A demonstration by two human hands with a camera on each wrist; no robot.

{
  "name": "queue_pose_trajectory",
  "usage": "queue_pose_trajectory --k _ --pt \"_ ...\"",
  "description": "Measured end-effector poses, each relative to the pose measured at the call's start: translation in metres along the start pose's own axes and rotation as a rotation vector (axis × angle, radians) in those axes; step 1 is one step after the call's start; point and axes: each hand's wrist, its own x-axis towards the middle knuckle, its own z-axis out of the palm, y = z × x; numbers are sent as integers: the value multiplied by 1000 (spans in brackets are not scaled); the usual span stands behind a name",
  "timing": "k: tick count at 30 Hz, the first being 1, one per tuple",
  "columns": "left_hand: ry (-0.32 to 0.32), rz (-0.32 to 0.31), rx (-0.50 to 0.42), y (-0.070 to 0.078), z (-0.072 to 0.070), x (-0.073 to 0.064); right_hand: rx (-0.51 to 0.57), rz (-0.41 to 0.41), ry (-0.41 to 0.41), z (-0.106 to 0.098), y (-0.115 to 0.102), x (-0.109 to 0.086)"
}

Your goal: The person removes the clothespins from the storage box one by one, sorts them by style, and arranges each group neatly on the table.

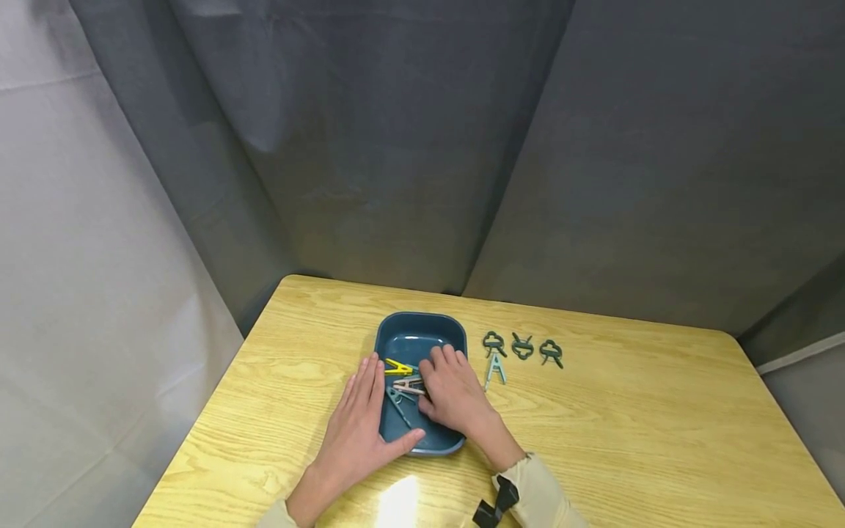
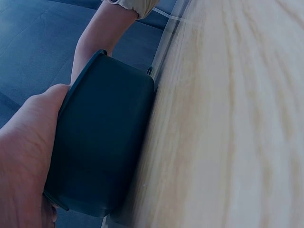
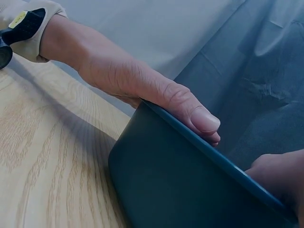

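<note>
A dark blue plastic bin (image 1: 412,328) stands on the table with several clothespins inside. Among them are a yellow clothespin (image 1: 398,367), a pale pink clothespin (image 1: 407,386) and a grey-green clothespin (image 1: 398,405). Along the bin's left rim lies my left hand (image 1: 356,425), fingers straight and thumb stretched over the near side. In the right wrist view this left hand (image 3: 137,85) rests on the rim. My right hand (image 1: 454,389) reaches into the bin from the right, fingers bent down beside the clothespins. Its fingertips are hidden, so I cannot tell whether it pinches one.
Right of the bin, three dark green cloud-shaped clips (image 1: 523,346) lie in a row on the wooden table (image 1: 627,425). A light green clothespin (image 1: 496,368) lies just below the leftmost. Grey curtains (image 1: 396,147) hang behind the table. A black strap device (image 1: 495,503) sits on the right sleeve.
</note>
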Motion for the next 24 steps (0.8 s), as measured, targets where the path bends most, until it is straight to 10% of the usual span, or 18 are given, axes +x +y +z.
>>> queue_pose_trajectory --k 24 --pt "-9 -13 -7 0 -1 0 38 6 12 0 1 1"
